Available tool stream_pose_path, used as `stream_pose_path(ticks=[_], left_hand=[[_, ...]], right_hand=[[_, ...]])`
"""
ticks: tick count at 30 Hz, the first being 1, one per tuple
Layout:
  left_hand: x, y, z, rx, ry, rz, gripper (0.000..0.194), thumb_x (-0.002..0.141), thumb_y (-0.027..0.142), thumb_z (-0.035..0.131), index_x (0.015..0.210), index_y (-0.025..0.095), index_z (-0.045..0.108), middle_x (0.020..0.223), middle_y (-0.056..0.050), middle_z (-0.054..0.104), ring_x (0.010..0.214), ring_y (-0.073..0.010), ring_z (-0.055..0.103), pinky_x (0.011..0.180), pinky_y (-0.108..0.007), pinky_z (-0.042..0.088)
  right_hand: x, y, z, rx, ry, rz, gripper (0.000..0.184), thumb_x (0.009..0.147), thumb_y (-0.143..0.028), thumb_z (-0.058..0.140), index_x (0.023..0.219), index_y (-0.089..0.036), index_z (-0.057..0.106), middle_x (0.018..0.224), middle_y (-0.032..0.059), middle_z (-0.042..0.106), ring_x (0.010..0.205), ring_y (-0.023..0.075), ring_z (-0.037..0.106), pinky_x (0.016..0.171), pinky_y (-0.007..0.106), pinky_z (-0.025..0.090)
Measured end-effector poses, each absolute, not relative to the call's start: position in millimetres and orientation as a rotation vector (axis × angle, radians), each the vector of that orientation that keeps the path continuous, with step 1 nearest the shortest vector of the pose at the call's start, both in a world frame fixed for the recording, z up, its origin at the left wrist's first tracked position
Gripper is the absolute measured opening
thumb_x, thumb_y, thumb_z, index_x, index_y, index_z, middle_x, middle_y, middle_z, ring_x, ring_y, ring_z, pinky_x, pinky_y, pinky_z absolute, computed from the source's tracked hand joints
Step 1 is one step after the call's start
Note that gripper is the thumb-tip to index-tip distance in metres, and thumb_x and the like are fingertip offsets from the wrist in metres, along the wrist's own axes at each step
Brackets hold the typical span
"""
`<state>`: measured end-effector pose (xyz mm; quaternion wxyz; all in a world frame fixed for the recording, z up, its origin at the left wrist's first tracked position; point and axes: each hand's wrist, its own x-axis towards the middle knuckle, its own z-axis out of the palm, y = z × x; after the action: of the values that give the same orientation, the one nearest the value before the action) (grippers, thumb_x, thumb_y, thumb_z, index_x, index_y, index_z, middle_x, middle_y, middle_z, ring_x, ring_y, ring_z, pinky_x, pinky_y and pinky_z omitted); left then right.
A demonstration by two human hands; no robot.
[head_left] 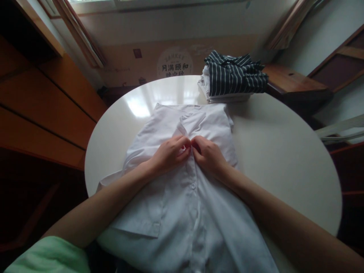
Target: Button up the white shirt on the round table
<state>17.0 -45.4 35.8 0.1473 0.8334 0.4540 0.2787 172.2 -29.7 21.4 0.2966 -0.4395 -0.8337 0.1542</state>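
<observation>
Head view: the white shirt [176, 204] in front of you lies spread on the round white table [284, 163], front upward, its near part running out of the picture at the bottom. Your left hand [170, 151] and right hand [209, 154] meet at its button strip [193, 197], with the fingers of each closed in a pinch on the cloth. A small button [193, 186] shows on the strip just nearer to you. Beyond the shirt, toward the far right of the table, a dark striped garment [236, 76] lies on top of folded white clothes [227, 99]. On your left stands a wooden cabinet [47, 100]; its upper opening is too dark for you to tell the contents.
</observation>
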Motion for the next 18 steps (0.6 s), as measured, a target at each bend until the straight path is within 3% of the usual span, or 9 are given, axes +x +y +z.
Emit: stream_pose_path(ticks=[18], left_hand=[[16.6,-47.4,40.1,2.413,1.301,0.702,0.01,0.08,0.02,0.043,0.082,0.015,0.051,0.078,-0.002,0.055,0.068,-0.0112,0.051,0.064,-0.024,0.042]], right_hand=[[172.4,-29.8,22.8,-1.163,-2.256,0.394,0.008,0.075,-0.013,0.04,0.069,-0.019,0.044,0.067,0.0015,0.05,0.061,0.0133,0.043,0.058,0.025,0.031]])
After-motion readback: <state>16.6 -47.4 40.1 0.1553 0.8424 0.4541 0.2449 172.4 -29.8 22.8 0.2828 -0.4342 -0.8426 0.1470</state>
